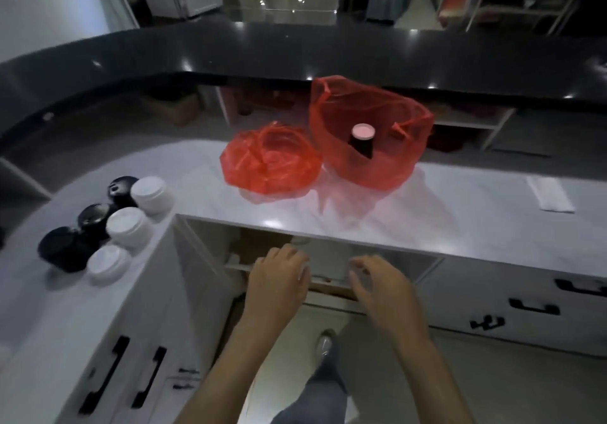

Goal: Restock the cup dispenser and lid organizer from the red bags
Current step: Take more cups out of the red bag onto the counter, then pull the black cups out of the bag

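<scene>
- Red bags: two thin, translucent, crinkled plastic sacks on the glossy white surface [460,226].
- Taller bag [371,148] stands open; a dark cup stack [361,143] with a pale round top rises inside it.
- Flatter bag [269,164] touches the taller bag's left side, its handles bunched on top.
- Black and white round lids [108,223] lie well left of the bags.
- Left hand [279,276] and right hand [381,282] hover below the surface edge, each grip apart, fingers curled, empty.

Two red bags [331,148], three white lid stacks [126,226], three black stacks [95,216].
</scene>
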